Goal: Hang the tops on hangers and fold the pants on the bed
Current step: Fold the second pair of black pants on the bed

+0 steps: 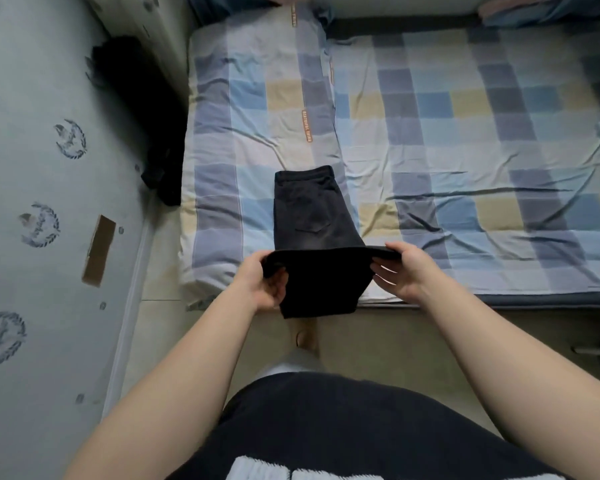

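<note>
Black pants lie on the bed, waistband away from me and back pocket up. Their lower part is lifted at a fold line near the bed's front edge, and the rest hangs down over the edge. My left hand pinches the left end of that fold, thumb on top. My right hand pinches the right end, fingers curled under the cloth. Both hands are raised a little above the mattress.
The bed has a blue, grey and yellow checked sheet. A dark garment hangs against the wall in the gap at the bed's left. A pale wall with printed emblems runs along the left. Bare floor lies below the bed edge.
</note>
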Demonstrator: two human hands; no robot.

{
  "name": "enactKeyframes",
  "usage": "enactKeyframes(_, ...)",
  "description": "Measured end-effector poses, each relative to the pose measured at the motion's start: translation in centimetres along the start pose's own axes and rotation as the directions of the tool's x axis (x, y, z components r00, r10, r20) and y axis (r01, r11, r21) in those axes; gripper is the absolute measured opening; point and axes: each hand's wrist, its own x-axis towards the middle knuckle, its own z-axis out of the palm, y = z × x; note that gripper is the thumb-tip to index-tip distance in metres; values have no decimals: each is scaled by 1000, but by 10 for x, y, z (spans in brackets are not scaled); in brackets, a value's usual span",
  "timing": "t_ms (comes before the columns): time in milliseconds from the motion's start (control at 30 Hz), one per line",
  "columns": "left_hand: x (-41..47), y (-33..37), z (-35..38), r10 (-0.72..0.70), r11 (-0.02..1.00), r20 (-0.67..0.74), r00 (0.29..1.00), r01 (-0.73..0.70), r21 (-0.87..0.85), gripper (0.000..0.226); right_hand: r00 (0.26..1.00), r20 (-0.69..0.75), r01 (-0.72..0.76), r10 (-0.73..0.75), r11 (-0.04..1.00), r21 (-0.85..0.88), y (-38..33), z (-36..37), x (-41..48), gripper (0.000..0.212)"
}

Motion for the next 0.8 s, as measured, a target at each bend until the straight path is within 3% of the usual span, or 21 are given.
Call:
enactKeyframes(167,60,110,48,-17,1000,-36,999,16,-11,22,1000,-25,11,-12,999,-32,-93,59,69,15)
enactKeyframes(400,208,202,92,-20,1000,-112,993,22,16,16,999,-36,-19,15,995,-99,-170,109,234,16)
enactKeyframes(667,374,234,114,20,999,-118,993,-17,27,22,998,-2,-61,61,996,-57,-187,128,419,16)
enactKeyframes(800,415,220,109,64,995,-57,996,-59,81,44,985,127,-108,121,989,-101,-168,120,458,38)
